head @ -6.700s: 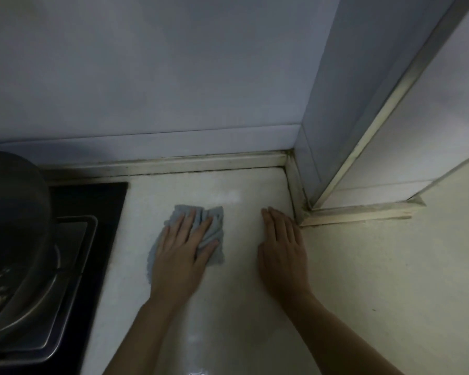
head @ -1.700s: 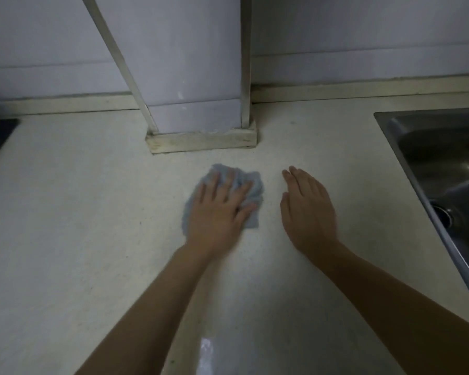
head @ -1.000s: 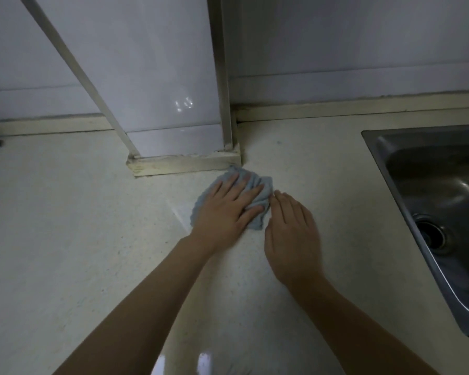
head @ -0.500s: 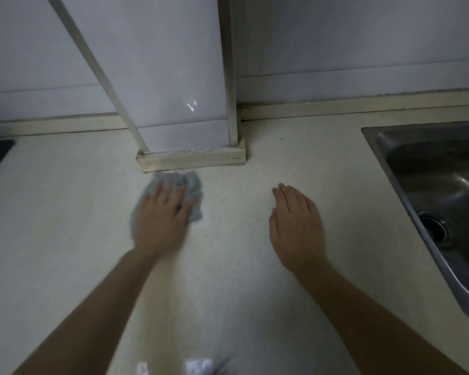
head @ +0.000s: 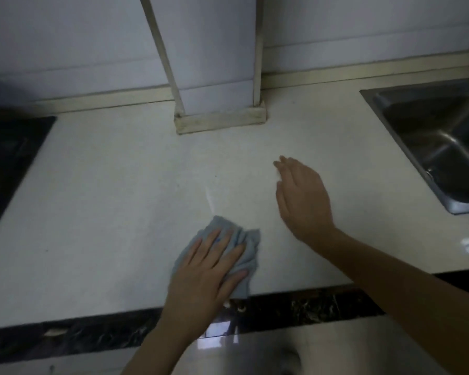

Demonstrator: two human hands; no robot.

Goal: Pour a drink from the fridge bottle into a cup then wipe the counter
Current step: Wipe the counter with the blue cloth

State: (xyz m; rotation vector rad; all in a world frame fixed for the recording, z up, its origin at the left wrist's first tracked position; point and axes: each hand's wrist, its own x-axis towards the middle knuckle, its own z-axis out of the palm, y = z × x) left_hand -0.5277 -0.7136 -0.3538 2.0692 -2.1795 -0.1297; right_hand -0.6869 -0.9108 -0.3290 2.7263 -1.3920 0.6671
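A crumpled grey-blue cloth (head: 248, 247) lies on the pale counter (head: 106, 198) close to its front edge. My left hand (head: 209, 272) presses flat on the cloth with straight, spread fingers. My right hand (head: 303, 198) is to the right and farther back, fingers straight, palm down just over or on the counter, holding nothing. A faint wet streak (head: 209, 197) shows on the counter behind the cloth. No bottle or cup is in view.
A steel sink (head: 441, 139) is set into the counter at the right. A black hob (head: 8, 158) sits at the left. A white tiled pillar (head: 217, 77) with a pale base stands at the back wall. A dark marble strip (head: 309, 307) edges the counter front.
My left hand has slid the cloth from the pillar's base back toward the front edge and rightward. My right hand stays to its right, slightly lifted and turned.
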